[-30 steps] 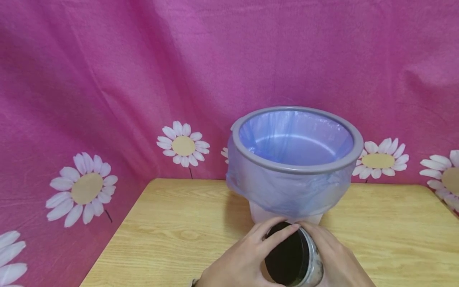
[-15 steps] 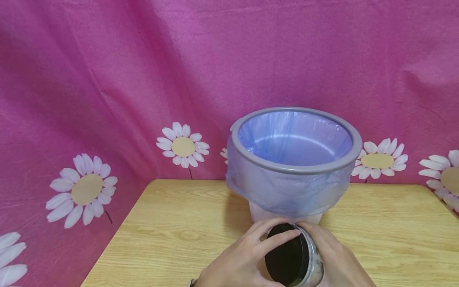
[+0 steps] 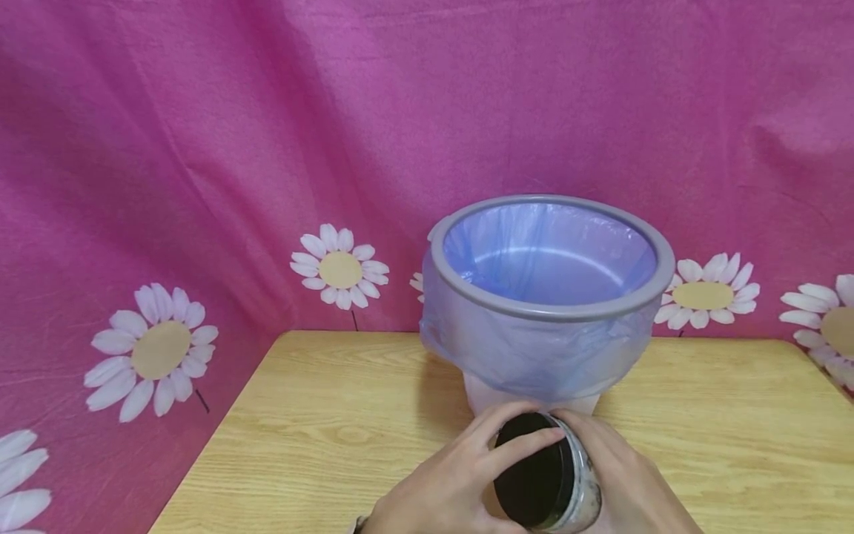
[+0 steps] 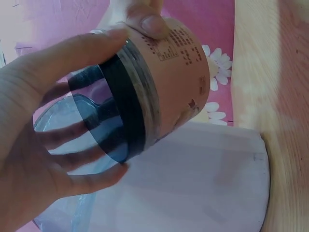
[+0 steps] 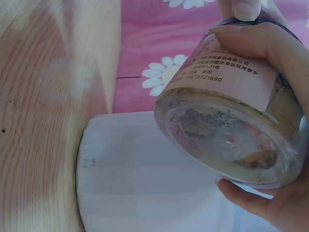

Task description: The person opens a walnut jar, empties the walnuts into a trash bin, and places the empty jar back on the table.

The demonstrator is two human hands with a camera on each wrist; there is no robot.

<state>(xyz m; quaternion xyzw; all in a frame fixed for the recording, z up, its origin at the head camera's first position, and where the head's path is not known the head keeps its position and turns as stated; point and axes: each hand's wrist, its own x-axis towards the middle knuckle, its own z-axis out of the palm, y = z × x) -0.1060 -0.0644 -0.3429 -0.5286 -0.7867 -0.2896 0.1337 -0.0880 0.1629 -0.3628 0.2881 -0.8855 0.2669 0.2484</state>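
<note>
A clear jar (image 5: pixel 222 135) with a printed pinkish label (image 4: pixel 178 77) is held tilted between both hands, in front of the bin. Its black lid (image 3: pixel 534 475) faces left toward my left hand (image 3: pixel 443 478). That hand grips the lid round its edge, thumb on one side and fingers spread over the other. My right hand (image 3: pixel 630 475) wraps round the jar's body, its thumb lying along the label. Through the jar's base in the right wrist view, smeared brownish residue shows inside. In the left wrist view the lid is on the jar.
A white bin (image 5: pixel 135 169) with a grey rim (image 3: pixel 554 315) stands on the wooden table (image 3: pixel 320 430) just beyond the hands. A translucent blue bag (image 3: pixel 540 363) lines it and folds over its outside. Pink cloth (image 3: pixel 400 111) with daisies hangs behind and at the left.
One left finger lying across the lid has shifted slightly to the right. Both hands keep their hold, and the jar stays in nearly the same place.
</note>
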